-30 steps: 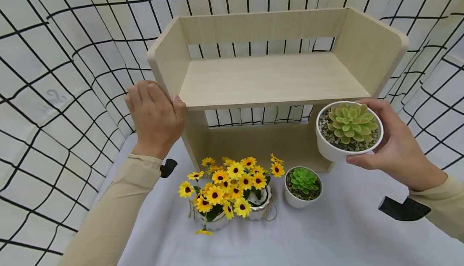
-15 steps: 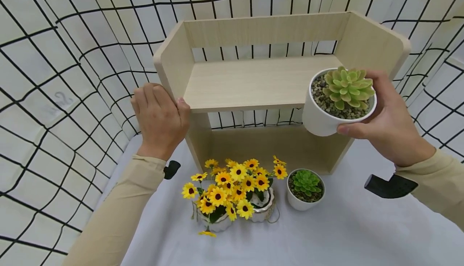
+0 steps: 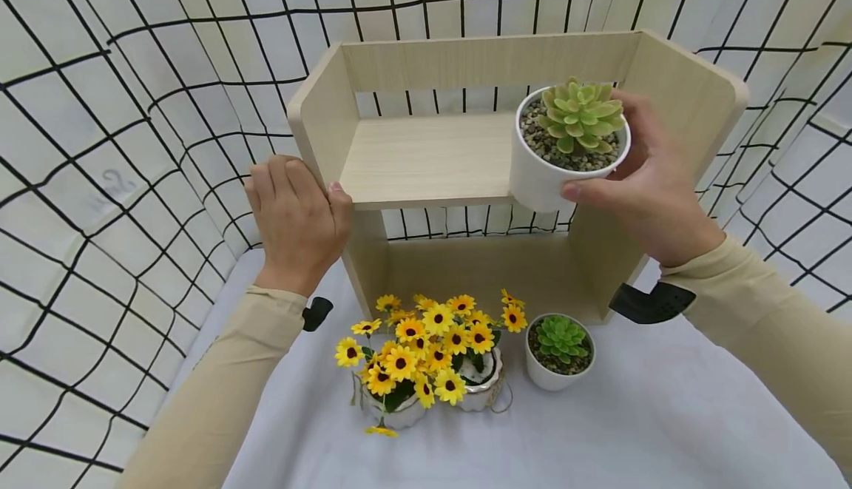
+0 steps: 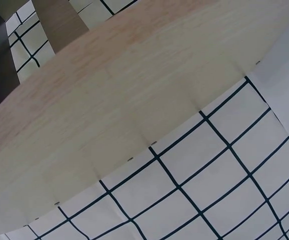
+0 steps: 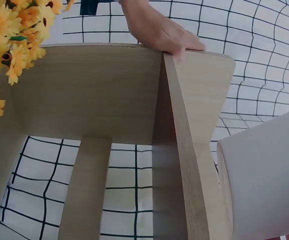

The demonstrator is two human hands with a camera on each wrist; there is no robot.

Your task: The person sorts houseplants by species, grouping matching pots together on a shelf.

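White pot w/ yellow-green succulent (image 3: 564, 147) has moved up & left in the last sec, now overlapping the upper board's (image 3: 426, 156) front edge in head view; contact w/ it unclear. R hand (image 3: 655, 187) grips the pot's side. L hand (image 3: 296, 223) still grips the left panel (image 3: 328, 115). Carry's prob. well along, pot unreleased.
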